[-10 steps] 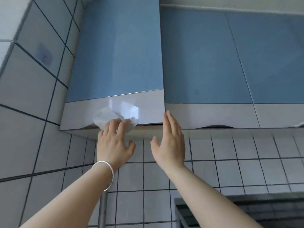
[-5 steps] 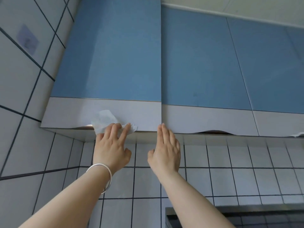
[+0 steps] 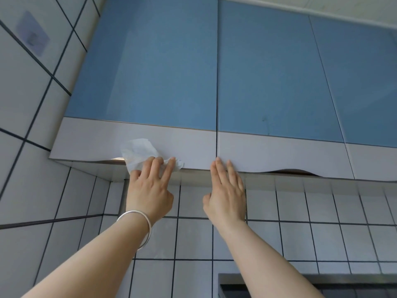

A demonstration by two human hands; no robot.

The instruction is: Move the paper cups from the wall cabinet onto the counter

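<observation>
Readable text: none.
Labels, brands, numbers, signs: none legible on any surface.
Cabinet doors: plain blue panels with a pale lower band across the upper and middle frame; no lettering.
Wall patch: a pale translucent square stuck on a tile, upper left of the frame; blurred, any marking on it cannot be made out.
Tissue: white, unprinted, left of centre at the lower edge of the door.
Bangle: plain silver-coloured, lower left of centre; no engraving visible.
</observation>
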